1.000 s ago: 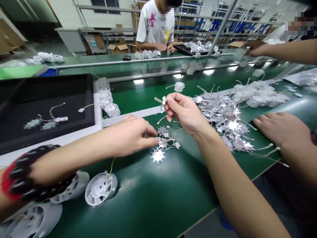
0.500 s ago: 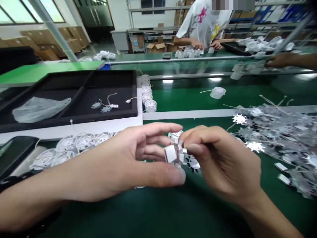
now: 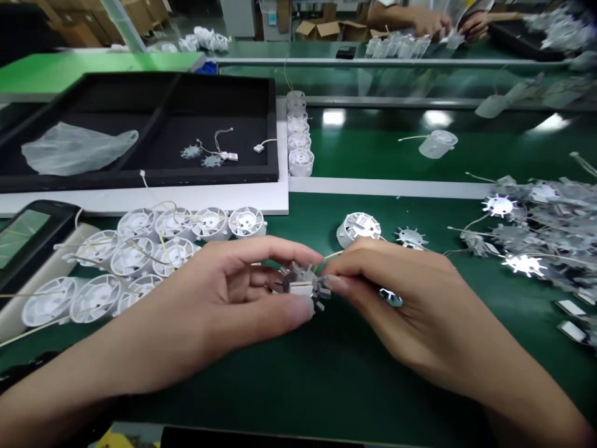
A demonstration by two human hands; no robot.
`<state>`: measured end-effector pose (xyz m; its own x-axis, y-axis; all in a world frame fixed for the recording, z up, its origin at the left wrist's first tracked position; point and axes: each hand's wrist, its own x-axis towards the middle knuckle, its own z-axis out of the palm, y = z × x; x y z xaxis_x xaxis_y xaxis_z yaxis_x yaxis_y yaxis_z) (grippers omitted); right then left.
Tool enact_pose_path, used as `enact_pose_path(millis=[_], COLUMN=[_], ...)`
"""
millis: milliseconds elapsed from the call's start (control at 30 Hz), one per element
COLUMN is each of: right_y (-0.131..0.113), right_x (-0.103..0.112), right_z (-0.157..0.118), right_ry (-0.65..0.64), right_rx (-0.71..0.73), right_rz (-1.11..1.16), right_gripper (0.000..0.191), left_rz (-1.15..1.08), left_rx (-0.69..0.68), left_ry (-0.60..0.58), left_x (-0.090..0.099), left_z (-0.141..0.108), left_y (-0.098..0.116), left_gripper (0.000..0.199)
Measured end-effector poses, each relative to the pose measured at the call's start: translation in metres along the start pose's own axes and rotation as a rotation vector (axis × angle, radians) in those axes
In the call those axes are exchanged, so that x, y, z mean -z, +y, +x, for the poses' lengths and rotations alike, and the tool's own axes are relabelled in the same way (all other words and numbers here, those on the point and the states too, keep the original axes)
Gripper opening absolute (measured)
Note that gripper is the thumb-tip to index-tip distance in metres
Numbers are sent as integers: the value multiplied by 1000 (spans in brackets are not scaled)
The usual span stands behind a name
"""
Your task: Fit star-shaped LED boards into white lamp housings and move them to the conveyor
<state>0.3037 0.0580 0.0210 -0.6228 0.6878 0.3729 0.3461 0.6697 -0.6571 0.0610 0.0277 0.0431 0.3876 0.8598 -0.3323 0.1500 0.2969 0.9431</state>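
Between my hands is a silvery star-shaped part (image 3: 301, 287) with a white block on it. My left hand (image 3: 237, 305) grips this part between thumb and fingers. The fingertips of my right hand (image 3: 396, 292) are pinched at its right side, by a thin yellow wire (image 3: 332, 255). Just behind my right hand stands a round white housing (image 3: 358, 229) with a white block on top. A loose star-shaped plate (image 3: 410, 238) lies to its right. Several white round housings (image 3: 133, 256) with wires stand in rows left of my hands.
A black tray (image 3: 224, 112) holding a plastic bag (image 3: 77, 149) is at the back left. At the right lies a heap of star-shaped parts (image 3: 536, 230). One white cup (image 3: 437, 144) is on the green belt. Across it, a person's hands (image 3: 433, 23) handle white parts.
The view has tilted down and shifted left, showing more housings. The star-shaped part has turned and moved left with my hands, and the yellow wire now shows at my right fingertips.
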Motion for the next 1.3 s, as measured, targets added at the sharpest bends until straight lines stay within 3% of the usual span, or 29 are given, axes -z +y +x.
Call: enact_pose_path(millis=[100, 367, 533, 667, 833, 1033, 1300], right_y=[0, -8, -10, -10, -11, -6, -1], right_x=[-2, 2, -4, -10, -14, -20, -21], right_z=[3, 8, 11, 13, 17, 15, 9], right_ry=[-21, -64, -44, -130, -209, -209, -164], right_rx=[-33, -179, -309, -414, -513, -517, -434], right_rz=[-9, 158, 268, 282, 158, 55, -78], right_gripper=[18, 24, 21, 33, 30, 26, 29], left_rz=[-134, -133, 211, 704, 1202, 1318, 1295], left_rx=[5, -10, -185, -415, -702, -725, -692], left_ry=[4, 99, 207, 168, 252, 289, 307], left_x=[2, 2, 8, 9, 5, 6, 0], left_z=[1, 3, -2, -11, -16, -10, -5], left_y=[-6, -11, -18, -34, -49, -50, -51], left_gripper=[25, 26, 27, 37, 30, 33, 35])
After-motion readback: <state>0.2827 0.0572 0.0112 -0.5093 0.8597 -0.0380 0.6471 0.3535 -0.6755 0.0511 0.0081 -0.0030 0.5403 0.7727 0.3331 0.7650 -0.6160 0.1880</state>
